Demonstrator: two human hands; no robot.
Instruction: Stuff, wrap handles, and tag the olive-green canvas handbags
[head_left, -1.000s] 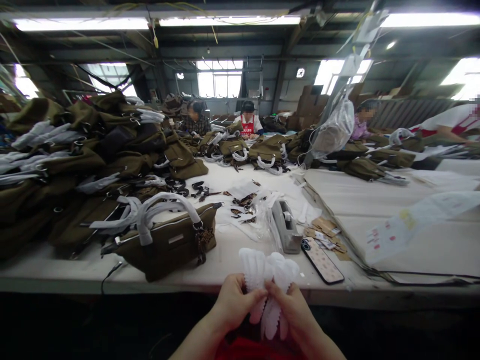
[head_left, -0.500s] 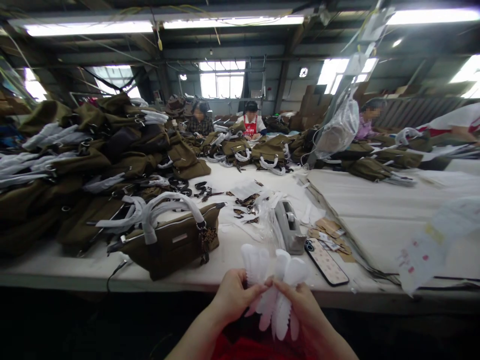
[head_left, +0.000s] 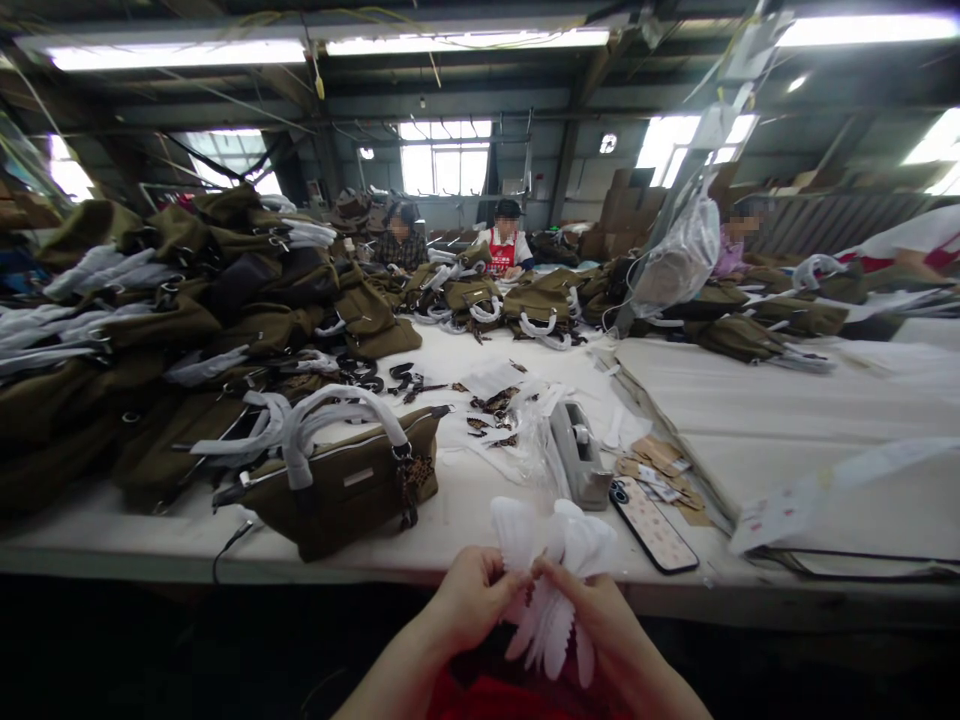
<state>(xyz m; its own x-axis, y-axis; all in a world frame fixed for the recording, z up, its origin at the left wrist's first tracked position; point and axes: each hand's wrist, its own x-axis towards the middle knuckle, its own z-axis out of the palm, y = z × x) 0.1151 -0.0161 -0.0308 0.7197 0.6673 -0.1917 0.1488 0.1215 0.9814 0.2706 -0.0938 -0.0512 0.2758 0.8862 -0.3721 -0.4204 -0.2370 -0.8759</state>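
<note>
My left hand (head_left: 474, 598) and my right hand (head_left: 583, 598) meet at the table's front edge, both closed on thin white pieces (head_left: 556, 610) with scalloped edges. The pieces look like paper or foam and fan out above and below my fingers. A small dark bit shows between my fingertips, too small to make out. To the left, an olive handbag (head_left: 352, 490) stands upright, its handles (head_left: 341, 400) wrapped in white and a leopard-print charm (head_left: 411, 475) hanging at its side.
A grey tape dispenser (head_left: 581, 460) and a phone (head_left: 652, 525) lie right of my hands, near brown tags (head_left: 660, 470). Piled olive bags (head_left: 165, 330) fill the left. Dark straps (head_left: 375, 375) lie mid-table. A clear plastic sheet (head_left: 787, 510) hangs at right. Several co-workers sit across.
My hands have dropped slightly, and the white pieces have shifted and bunched between them. My right fingertips have come up a little. The plastic sheet at right has swung down and left.
</note>
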